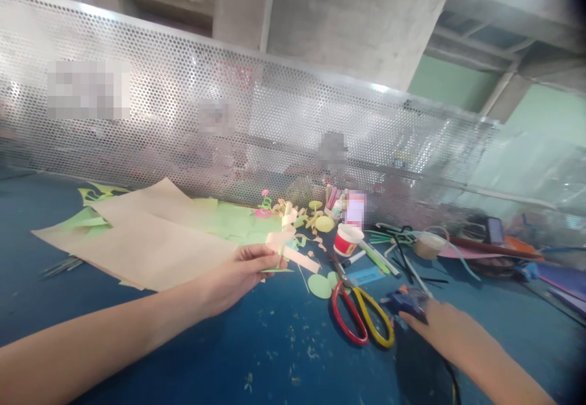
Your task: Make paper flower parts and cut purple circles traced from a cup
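Note:
My left hand (238, 277) pinches a small paper craft (287, 234) of curled peach strips with a bit of green at the fingertips. At the right, my right hand (451, 332) is closed on a blue hot glue gun (406, 302) with an orange part; a dark cord runs down below the hand. Motion blurs it, and the fingers are partly hidden behind the gun. Between the hands lie scissors (361, 319) with one red and one yellow handle. Light green paper circles (319, 286) rest by the scissor blades.
Large peach sheets (155, 246) and green paper (229, 218) cover the left. A red-and-white paper cup (348, 240), pens (379, 258), a blue strip (366, 275) and a tape roll (429, 245) stand or lie beyond the scissors. A perforated metal screen (274, 130) borders the table; people show behind it.

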